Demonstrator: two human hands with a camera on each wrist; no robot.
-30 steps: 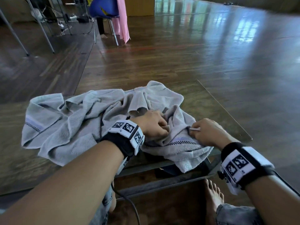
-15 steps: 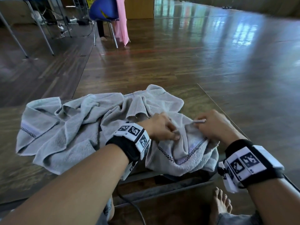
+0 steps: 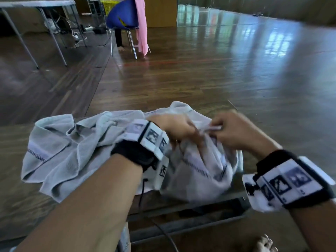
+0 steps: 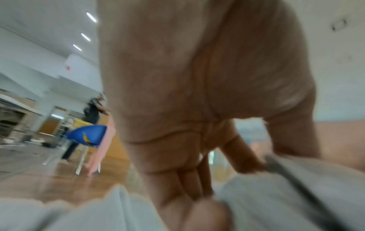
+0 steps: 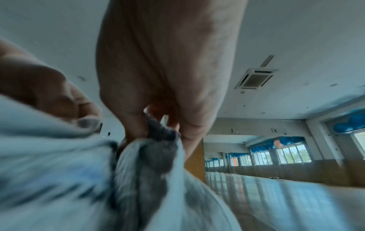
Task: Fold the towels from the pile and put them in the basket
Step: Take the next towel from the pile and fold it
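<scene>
A crumpled pile of grey towels point(image 3: 63, 153) lies on a wooden table point(image 3: 16, 202). Both hands hold the nearest towel point(image 3: 198, 171) up by its top edge, and its striped end hangs bunched below them. My left hand point(image 3: 189, 131) pinches the edge between thumb and forefinger. In the left wrist view that hand point(image 4: 262, 164) holds the towel point(image 4: 296, 195) the same way. My right hand point(image 3: 217, 129) grips the edge a short way to the right. In the right wrist view its fingers point(image 5: 138, 125) curl round a gathered fold of the towel point(image 5: 154, 153).
The table's right far corner point(image 3: 231, 103) is just beyond the hands, and its metal front rail point(image 3: 181, 226) runs below them. A blue chair point(image 3: 123, 17) with a pink cloth point(image 3: 141, 28) stands far back on the wooden floor, with something yellow like a basket point(image 3: 107, 5) behind it. A bare foot point(image 3: 263, 244) is below.
Both hands have risen and drawn closer together, lifting the near towel's edge off the table so it hangs bunched. The view has tilted up.
</scene>
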